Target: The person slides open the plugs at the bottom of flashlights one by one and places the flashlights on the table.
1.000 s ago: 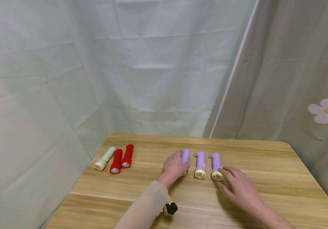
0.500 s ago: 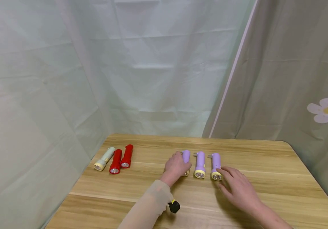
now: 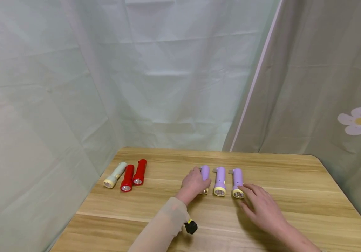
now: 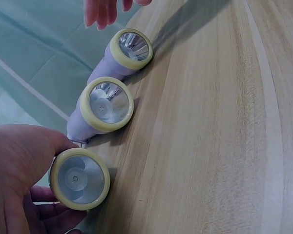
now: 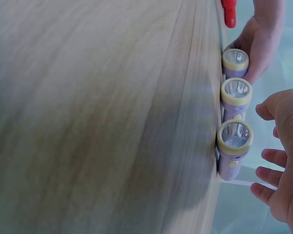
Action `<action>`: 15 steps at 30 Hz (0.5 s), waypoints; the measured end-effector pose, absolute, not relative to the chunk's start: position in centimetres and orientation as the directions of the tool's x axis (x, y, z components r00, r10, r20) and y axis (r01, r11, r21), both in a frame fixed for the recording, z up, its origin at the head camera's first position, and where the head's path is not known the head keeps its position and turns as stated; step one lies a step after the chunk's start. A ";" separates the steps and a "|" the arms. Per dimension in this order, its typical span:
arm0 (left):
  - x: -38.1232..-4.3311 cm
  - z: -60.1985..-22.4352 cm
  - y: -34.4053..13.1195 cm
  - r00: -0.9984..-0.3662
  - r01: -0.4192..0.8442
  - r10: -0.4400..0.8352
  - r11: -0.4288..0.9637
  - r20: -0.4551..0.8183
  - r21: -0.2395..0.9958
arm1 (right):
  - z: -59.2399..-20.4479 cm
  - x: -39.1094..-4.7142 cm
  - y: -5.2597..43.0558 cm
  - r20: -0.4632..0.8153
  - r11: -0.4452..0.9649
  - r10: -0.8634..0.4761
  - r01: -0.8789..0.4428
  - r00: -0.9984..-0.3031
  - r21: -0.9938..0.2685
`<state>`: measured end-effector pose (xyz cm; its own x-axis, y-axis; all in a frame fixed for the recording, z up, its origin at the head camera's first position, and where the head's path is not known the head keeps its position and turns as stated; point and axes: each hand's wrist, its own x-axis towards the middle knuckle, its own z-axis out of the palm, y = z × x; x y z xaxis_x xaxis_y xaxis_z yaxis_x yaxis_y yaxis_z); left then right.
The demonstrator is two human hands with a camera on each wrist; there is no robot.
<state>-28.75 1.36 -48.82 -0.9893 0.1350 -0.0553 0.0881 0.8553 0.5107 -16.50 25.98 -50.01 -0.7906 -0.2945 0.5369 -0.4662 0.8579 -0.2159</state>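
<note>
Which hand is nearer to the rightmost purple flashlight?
Right. The right hand is just to the right of the rightmost purple flashlight; the left hand is farther off, gripping the leftmost purple flashlight, beyond the middle one.

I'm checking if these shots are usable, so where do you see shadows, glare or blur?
Head view: a soft shadow on the wooden table beside the right hand; left wrist view: bright glints across the front of the middle purple flashlight; right wrist view: a broad, soft-edged shadow across the wooden table, whose grain looks blurred.
</note>
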 end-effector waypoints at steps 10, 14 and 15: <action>-28.4 -48.3 0.8 -0.987 0.104 0.150 0.871 -0.058 0.480 | -50.0 -16.5 26.1 0.542 0.851 -0.297 -0.476 -0.786 -0.223; -28.5 -47.9 -0.1 -0.988 0.126 0.155 0.887 -0.029 0.445 | -49.8 -16.5 26.1 0.544 0.847 -0.291 -0.476 -0.787 -0.236; -28.6 -47.8 -0.4 -0.988 0.133 0.156 0.890 -0.018 0.437 | -49.7 -16.6 26.1 0.542 0.847 -0.289 -0.475 -0.789 -0.240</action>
<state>-28.56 -0.40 -47.80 -0.9875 0.1563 -0.0183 0.1328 0.8898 0.4366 -16.57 26.09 -49.70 -0.7889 -0.2891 0.5422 -0.4750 0.8467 -0.2397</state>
